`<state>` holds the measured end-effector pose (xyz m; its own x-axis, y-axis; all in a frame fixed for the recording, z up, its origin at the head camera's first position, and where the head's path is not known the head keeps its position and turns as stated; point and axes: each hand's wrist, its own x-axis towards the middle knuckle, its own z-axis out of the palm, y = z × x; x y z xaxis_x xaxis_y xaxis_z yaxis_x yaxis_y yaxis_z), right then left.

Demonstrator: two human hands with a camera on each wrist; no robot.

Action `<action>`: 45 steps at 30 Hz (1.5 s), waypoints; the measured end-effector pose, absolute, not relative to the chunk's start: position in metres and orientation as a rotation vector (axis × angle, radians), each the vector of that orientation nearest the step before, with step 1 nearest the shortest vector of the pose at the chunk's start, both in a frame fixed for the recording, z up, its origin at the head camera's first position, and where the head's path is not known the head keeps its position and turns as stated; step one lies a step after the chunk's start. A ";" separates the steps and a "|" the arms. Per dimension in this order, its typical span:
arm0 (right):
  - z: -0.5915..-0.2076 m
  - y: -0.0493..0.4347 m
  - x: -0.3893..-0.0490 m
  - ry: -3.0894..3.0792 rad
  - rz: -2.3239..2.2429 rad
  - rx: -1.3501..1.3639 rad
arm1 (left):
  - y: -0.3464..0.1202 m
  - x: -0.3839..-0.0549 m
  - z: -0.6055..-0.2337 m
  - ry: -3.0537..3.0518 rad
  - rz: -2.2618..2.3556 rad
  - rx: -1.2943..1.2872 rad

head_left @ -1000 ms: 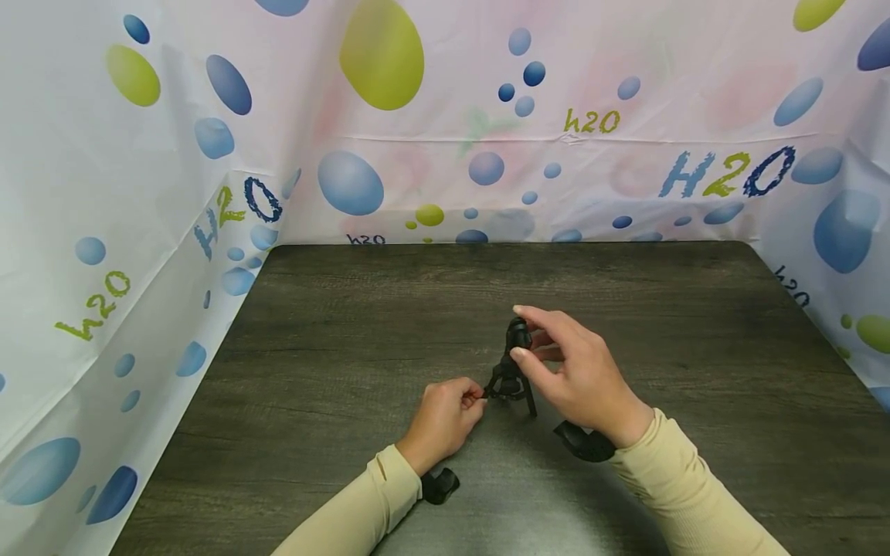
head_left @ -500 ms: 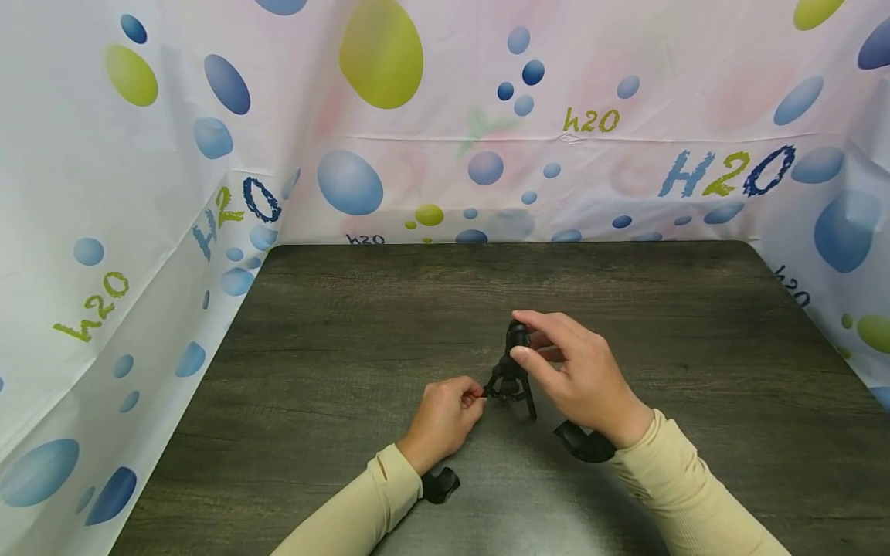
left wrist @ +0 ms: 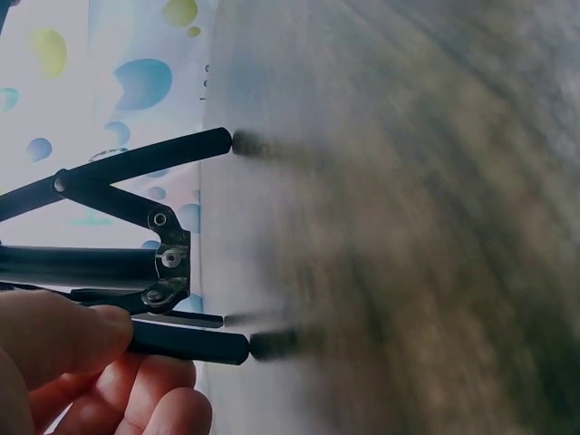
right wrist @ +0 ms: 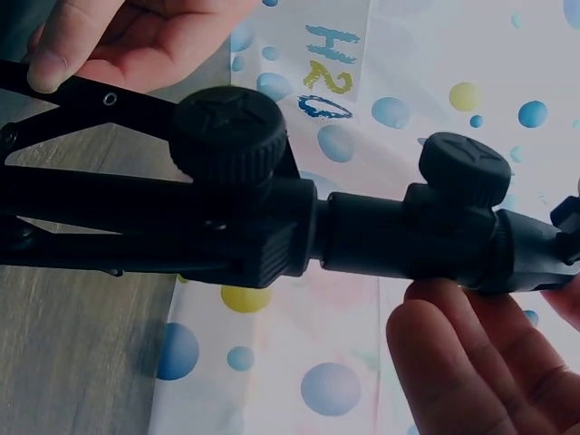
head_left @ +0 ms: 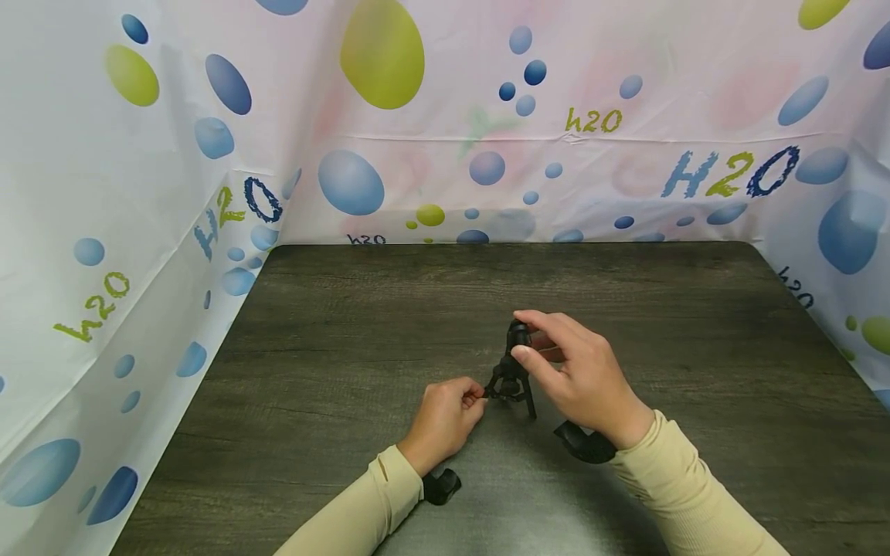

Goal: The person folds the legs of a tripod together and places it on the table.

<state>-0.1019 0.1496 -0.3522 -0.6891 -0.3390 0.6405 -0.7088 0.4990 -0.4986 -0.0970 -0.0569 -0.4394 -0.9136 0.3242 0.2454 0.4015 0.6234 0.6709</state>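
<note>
A small black mini tripod stands upright on the dark table with its legs spread. My left hand pinches one leg between thumb and fingers, low down near its foot. From the right, my right hand grips the tripod's top part, thumb and index finger bent around it. The right wrist view shows its column with a larger star-marked knob and a smaller knob. Fingers of the right hand touch the column below the smaller knob. The very top is partly cut off there.
The dark wood-grain table stretches around both hands. A white curtain printed with blue and green bubbles borders its back and sides. Black camera mounts sit at the left wrist and the right wrist.
Over the last second the right hand and the tripod's top have come down very slightly. The left hand keeps its pinch on the leg.
</note>
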 end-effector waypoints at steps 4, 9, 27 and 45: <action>-0.352 0.150 -0.101 -2.280 1.065 0.856 | -0.056 -0.097 -0.439 -2.745 -1.167 -0.609; -0.353 0.149 -0.101 -2.272 1.055 0.855 | -0.056 -0.097 -0.439 -2.743 -1.172 -0.603; -0.352 0.149 -0.100 -2.291 1.061 0.837 | -0.055 -0.097 -0.439 -2.672 -1.220 -0.578; -0.352 0.149 -0.101 -2.293 1.052 0.826 | -0.053 -0.098 -0.439 -2.593 -1.334 -0.526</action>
<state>-0.1008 0.1492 -0.3516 -0.7013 -0.3210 0.6365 -0.6919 0.5215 -0.4993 -0.0979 -0.0534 -0.4394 -0.9216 0.2286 0.3137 0.3882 0.5351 0.7503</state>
